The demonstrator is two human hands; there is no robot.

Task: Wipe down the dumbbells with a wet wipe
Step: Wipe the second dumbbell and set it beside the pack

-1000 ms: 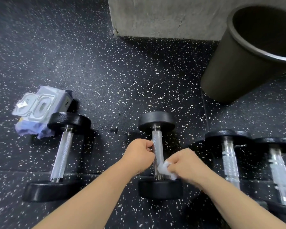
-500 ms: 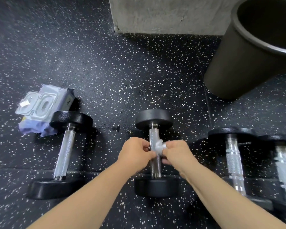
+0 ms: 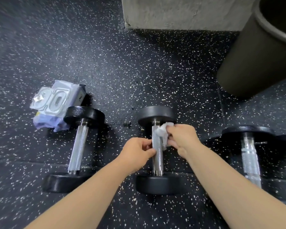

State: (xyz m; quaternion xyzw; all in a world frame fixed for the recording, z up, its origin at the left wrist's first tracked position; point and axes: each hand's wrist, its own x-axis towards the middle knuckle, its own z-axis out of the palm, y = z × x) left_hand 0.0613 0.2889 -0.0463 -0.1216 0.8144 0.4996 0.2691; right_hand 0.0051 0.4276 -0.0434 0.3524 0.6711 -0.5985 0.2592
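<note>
Middle dumbbell (image 3: 157, 151) lies on the speckled floor (image 3: 106, 66) at frame centre. Left hand (image 3: 138, 154) grips its knurled handle at mid-length, fingers curled round it. Right hand (image 3: 182, 138) pinches a crumpled wet wipe (image 3: 162, 131), pressed on the handle's upper end just below the far head. Left dumbbell (image 3: 77, 146) touches the wipes pack (image 3: 54, 101), centre left. Right dumbbell (image 3: 249, 154) at right edge, bin (image 3: 254, 52) upper right.

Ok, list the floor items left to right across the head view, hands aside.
Pale plastic wet-wipe pack → black round-ended dumbbell with knurled steel handle → middle black dumbbell, white wipe on its handle → black dumbbell with shiny steel handle.
</note>
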